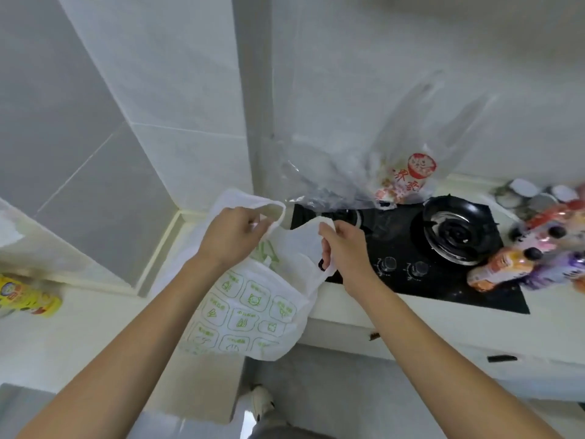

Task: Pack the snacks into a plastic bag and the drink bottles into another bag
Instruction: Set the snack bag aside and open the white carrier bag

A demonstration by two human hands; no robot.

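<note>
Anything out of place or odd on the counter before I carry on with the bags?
Yes. The clear plastic bag, with a red-and-white snack pack inside, lies over the back edge of the black gas hob, close to a burner. The drink bottles lie tipped across the hob's right corner. No spill or damage shows.

Head view, downward, near counter [427, 315]

Pale counter [373, 315] carrying black hob [421, 258]; clear bag [364, 172] at hob's back edge, bottles [519, 264] lying at right, yellow packet [25, 296] far left
</note>
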